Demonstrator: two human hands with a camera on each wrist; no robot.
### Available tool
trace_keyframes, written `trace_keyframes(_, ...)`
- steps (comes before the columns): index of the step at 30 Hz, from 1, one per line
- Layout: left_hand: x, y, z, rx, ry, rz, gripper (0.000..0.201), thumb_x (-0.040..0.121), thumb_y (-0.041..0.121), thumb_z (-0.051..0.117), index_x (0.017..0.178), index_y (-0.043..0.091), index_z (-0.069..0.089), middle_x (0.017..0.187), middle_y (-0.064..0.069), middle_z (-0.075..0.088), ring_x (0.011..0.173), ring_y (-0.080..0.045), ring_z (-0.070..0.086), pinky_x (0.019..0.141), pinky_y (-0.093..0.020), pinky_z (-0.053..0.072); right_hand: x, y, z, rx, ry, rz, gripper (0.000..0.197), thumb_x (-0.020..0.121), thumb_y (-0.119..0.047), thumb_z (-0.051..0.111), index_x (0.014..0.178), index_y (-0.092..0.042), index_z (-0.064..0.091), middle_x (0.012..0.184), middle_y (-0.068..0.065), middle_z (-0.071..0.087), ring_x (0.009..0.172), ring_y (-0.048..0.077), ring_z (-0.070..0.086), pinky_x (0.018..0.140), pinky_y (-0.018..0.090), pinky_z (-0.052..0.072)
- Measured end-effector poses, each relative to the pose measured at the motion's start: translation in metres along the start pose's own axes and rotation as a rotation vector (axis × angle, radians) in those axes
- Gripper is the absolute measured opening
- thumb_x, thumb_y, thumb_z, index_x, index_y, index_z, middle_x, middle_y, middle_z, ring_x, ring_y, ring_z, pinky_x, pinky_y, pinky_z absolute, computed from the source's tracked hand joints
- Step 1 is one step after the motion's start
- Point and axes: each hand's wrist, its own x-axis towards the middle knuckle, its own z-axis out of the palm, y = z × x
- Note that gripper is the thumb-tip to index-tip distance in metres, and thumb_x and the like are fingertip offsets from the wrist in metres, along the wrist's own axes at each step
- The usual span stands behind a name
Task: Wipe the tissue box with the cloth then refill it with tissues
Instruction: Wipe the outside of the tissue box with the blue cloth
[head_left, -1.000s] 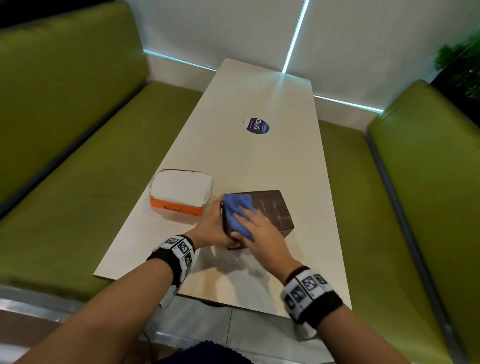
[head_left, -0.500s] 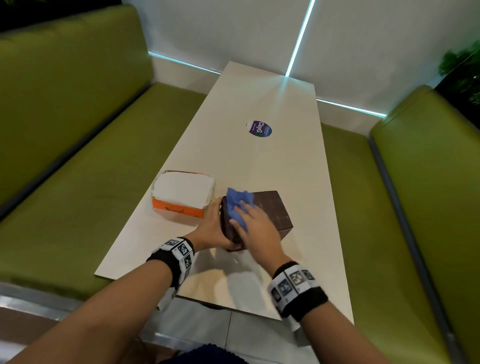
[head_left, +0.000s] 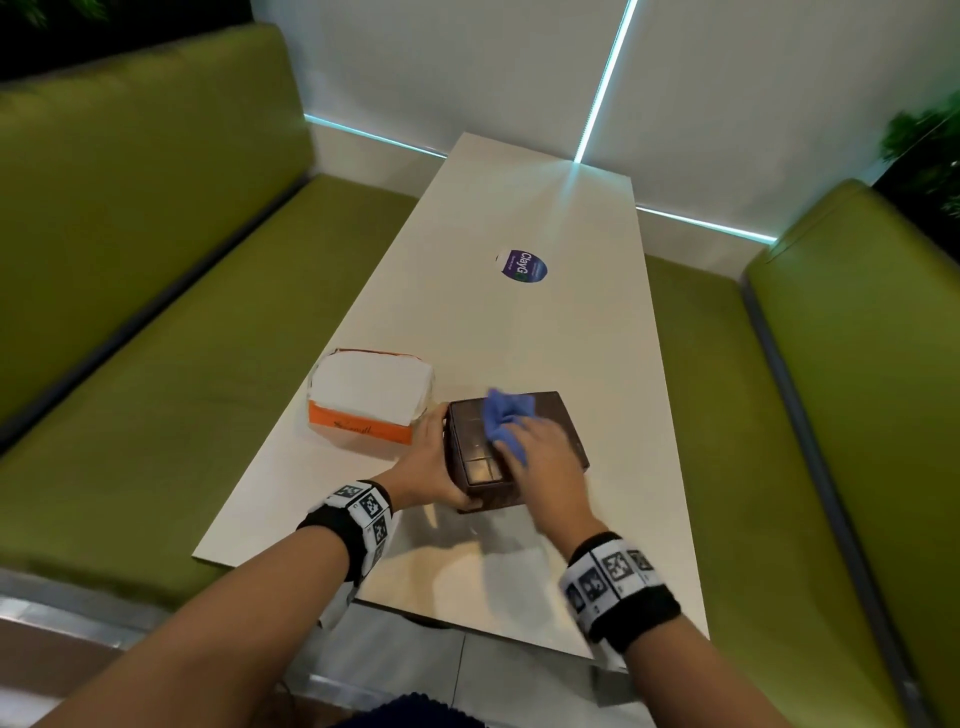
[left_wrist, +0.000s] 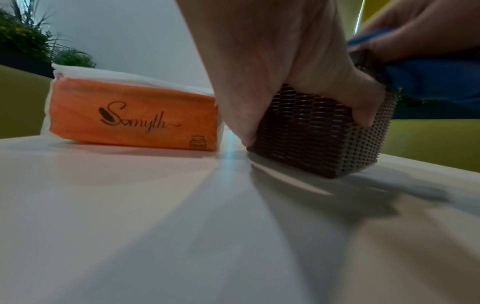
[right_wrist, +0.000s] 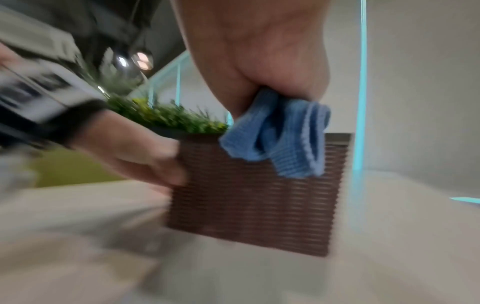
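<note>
Table (head_left: 545, 332) between green benches (head_left: 156, 322); left grip (head_left: 423, 462) clasps tissue box (head_left: 563, 415), right (head_left: 545, 457) pinches cloth (head_left: 506, 418)

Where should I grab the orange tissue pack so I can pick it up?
Probably by its two long sides, coming down from above. The tissue pack lies flat on the table, and its top is open with white tissues showing, so a top pinch would only pull tissues out. Come from its left end: the left hand holding the brown tissue box crowds its right.
</note>
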Motion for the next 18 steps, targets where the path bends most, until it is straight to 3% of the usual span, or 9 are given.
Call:
trace_keyframes(2, 0.002, -0.006, 0.0, -0.021, -0.007, -0.027, 0.137, 0.032, 0.046, 0.09, 0.145, 0.017, 0.017, 0.139, -0.002, 0.029, 0.135, -0.024, 0.031, 0.116, -0.047, 0.032, 0.01, 0.032, -0.014, 0.055, 0.097, 0.162, 0.036, 0.097, -0.038, 0.039, 0.105, -0.018, 0.068, 0.108, 0.0, 0.067, 0.104, 0.023, 0.06, 0.089, 0.026, 0.043)
trace_keyframes(5, 0.004, -0.005, 0.004, -0.004, -0.01, -0.023, 0.139, 0.031, 0.049, 0.088, 0.145, 0.017, 0.016, 0.139, -0.002, 0.027, 0.135, -0.024, 0.03, 0.117, -0.045, 0.03, 0.016, 0.018, -0.014, 0.07, 0.192, 0.348, 0.029, 0.097, -0.029, 0.049, 0.111, -0.01, 0.066, 0.117, 0.007, 0.066, 0.11, 0.027, 0.058, 0.089, 0.033, 0.045)
trace_keyframes(9, 0.0, -0.004, 0.001, -0.046, -0.018, -0.048, 0.141, 0.032, 0.054, 0.073, 0.151, 0.011, 0.01, 0.151, -0.01, 0.024, 0.142, -0.025, 0.027, 0.117, -0.031, 0.025, 0.017, -0.06, 0.012, -0.05, -0.023, 0.109, 0.048, 0.098, -0.04, 0.045, 0.136, -0.012, 0.052, 0.143, 0.005, 0.05, 0.128, 0.026, 0.041, 0.105, 0.037, 0.039)
trace_keyframes(12, -0.001, -0.004, 0.001, -0.034, -0.01, -0.023, 0.143, 0.03, 0.051, 0.079, 0.149, 0.012, 0.009, 0.143, -0.006, 0.024, 0.136, -0.022, 0.027, 0.114, -0.028, 0.024, 0.027, -0.049, 0.005, -0.018, -0.062, 0.036, 0.044, 0.097, -0.037, 0.046, 0.134, -0.015, 0.055, 0.146, 0.002, 0.047, 0.13, 0.024, 0.041, 0.107, 0.035, 0.037)
trace_keyframes(15, 0.003, -0.008, 0.003, -0.04, 0.014, -0.023, 0.14, 0.03, 0.045, 0.088, 0.145, 0.013, 0.015, 0.136, -0.003, 0.026, 0.133, -0.023, 0.029, 0.117, -0.042, 0.029, 0.034, 0.002, -0.017, -0.022, -0.017, 0.15, 0.043, 0.096, -0.039, 0.04, 0.125, -0.016, 0.063, 0.14, 0.003, 0.054, 0.121, 0.029, 0.049, 0.102, 0.035, 0.039)
trace_keyframes(18, 0.003, -0.01, 0.003, -0.052, -0.009, -0.027, 0.137, 0.034, 0.039, 0.094, 0.144, 0.024, 0.014, 0.139, 0.004, 0.023, 0.136, -0.021, 0.027, 0.117, -0.046, 0.029, 0.013, 0.033, -0.029, -0.053, 0.049, 0.313, 0.043, 0.098, -0.032, 0.047, 0.136, -0.013, 0.053, 0.145, 0.004, 0.049, 0.123, 0.026, 0.045, 0.104, 0.031, 0.036)
